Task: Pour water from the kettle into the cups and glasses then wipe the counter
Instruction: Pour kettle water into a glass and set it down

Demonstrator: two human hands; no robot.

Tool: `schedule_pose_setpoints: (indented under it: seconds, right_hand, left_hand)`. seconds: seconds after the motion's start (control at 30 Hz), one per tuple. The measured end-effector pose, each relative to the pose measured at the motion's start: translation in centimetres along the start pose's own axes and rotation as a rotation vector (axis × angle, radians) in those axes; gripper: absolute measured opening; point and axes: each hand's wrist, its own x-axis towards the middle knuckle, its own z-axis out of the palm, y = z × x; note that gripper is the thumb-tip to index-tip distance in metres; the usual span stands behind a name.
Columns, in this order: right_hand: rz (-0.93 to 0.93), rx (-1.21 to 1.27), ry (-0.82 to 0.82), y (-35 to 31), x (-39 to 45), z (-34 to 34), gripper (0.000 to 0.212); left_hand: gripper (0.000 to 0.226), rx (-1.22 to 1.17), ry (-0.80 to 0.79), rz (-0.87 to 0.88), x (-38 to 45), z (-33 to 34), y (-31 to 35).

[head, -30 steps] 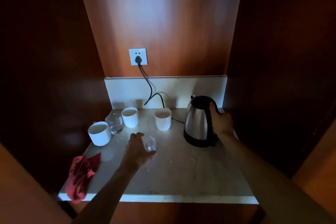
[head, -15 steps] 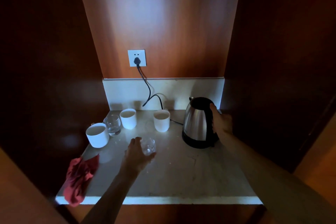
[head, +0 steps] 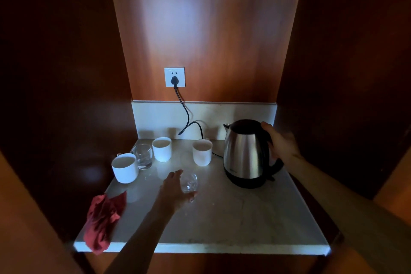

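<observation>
Dim wood-panelled alcove, marble counter (head: 222,224): a red cloth (head: 102,218) droops over the near left edge. Mid-counter, the left hand (head: 172,193) cups a small clear glass (head: 189,182), light, slippery and breakable, best steadied low on its wall. Further back, the right hand (head: 280,144) grips the black handle of the steel kettle (head: 244,153), seated on its base and probably heavy, beside white cups (head: 202,152).

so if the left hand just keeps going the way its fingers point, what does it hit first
The left hand already cups the near glass. Its fingers point up-table toward the back; past that glass the counter looks bare until the middle white cup, though depth is hard to judge.
</observation>
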Motion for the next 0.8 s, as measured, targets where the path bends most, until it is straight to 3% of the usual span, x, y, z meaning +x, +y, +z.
schedule_pose_setpoints:
  seconds: [0.07, 0.17, 0.8]
  right_hand:
    - [-0.01, -0.015, -0.039, -0.5, -1.2, -0.2, 0.062]
    - [-0.027, -0.033, -0.076, -0.8, -2.5, -0.1, 0.055]
    - [0.018, -0.547, -0.377, -3.6, -6.0, 2.8, 0.073]
  left_hand:
    - [0.092, -0.007, -0.006, 0.007, -0.1, 0.0, 0.1]
    - [0.092, 0.003, -0.019, 0.021, -0.2, -0.2, 0.0]
    - [0.088, -0.135, -0.013, 0.072, -0.6, -1.1, -0.9]
